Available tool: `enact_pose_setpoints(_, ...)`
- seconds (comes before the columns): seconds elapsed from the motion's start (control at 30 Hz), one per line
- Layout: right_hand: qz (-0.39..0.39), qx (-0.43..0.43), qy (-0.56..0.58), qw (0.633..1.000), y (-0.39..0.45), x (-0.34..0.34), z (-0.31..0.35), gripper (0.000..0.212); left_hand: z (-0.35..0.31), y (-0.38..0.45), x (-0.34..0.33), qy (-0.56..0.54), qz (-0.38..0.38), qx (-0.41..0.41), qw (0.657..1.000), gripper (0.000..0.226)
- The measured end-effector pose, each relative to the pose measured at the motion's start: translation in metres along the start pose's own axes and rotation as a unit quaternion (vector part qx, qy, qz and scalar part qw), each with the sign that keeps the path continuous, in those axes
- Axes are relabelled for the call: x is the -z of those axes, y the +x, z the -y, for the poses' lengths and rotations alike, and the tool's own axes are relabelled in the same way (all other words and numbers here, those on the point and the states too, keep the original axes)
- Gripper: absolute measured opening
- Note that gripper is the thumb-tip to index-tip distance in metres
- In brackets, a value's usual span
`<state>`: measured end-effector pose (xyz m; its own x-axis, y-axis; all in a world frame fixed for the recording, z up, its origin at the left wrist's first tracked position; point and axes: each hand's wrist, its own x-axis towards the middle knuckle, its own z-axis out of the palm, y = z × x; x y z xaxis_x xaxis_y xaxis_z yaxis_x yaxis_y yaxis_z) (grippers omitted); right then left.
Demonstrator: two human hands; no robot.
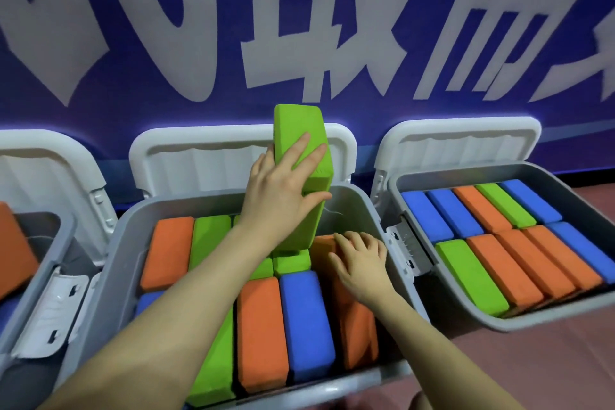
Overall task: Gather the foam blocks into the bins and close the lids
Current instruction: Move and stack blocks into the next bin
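Left hand point(283, 186) grips upright green foam block point(301, 156) over middle bin point(109, 263); right hand point(361, 258) rests relaxed, fingers spread, on orange block point(354, 319) inside.

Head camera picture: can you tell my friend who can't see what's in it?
A left hand holds a green foam block upright over the middle bin, while the right hand rests on an orange block inside. All three grey bins have their lids open.

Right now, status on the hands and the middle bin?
Left hand grips upright green block over middle bin. Right hand rests on orange block. Lid open.
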<state>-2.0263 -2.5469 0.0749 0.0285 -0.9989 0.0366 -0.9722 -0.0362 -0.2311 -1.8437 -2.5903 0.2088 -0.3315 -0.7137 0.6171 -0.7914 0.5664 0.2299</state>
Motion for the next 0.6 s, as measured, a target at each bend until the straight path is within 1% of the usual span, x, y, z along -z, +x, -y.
enact_pose_setpoints(0.03,-0.018,0.0,0.009,1.0,-0.006,0.004,-0.001,0.07,-0.003,0.001,0.0,0.001,-0.002,-0.001,1.0,0.066)
enact_pose_setpoints(0.13,-0.115,0.023,-0.013,0.993,-0.022,0.015,-0.005,0.045,-0.008,0.004,0.0,0.003,0.001,-0.012,1.0,0.068)
enact_pose_setpoints(0.2,-0.148,0.033,-0.026,0.988,-0.035,0.025,-0.003,0.037,-0.012,0.005,0.0,0.006,0.003,-0.023,1.0,0.07)
enact_pose_setpoints(0.23,-0.152,0.043,-0.034,0.987,-0.043,0.027,-0.001,0.035,-0.014,0.006,0.0,0.011,0.0,-0.031,0.999,0.071)
enact_pose_setpoints(0.27,-0.147,0.054,-0.045,0.987,-0.053,0.025,0.0,0.036,-0.017,0.007,-0.001,0.014,-0.003,-0.038,0.999,0.072)
enact_pose_setpoints(0.3,-0.131,0.06,-0.056,0.988,-0.063,0.02,0.001,0.043,-0.02,0.007,-0.002,0.013,-0.005,-0.042,0.999,0.072)
enact_pose_setpoints(0.37,-0.078,0.037,-0.059,0.995,-0.081,0.01,0.0,0.057,-0.025,0.006,-0.004,0.007,-0.008,-0.048,0.999,0.071)
enact_pose_setpoints(0.43,-0.041,-0.006,-0.047,0.998,-0.085,0.003,-0.003,0.057,-0.029,0.003,-0.008,0.001,-0.002,-0.054,0.999,0.071)
enact_pose_setpoints(0.53,-0.013,-0.012,-0.055,0.998,-0.074,0.005,-0.001,0.058,-0.03,-0.002,-0.018,0.0,0.008,-0.062,0.998,0.071)
enact_pose_setpoints(0.6,0.042,-0.029,-0.05,0.997,-0.067,0.005,0.001,0.061,-0.032,-0.003,-0.023,-0.002,0.012,-0.061,0.998,0.071)
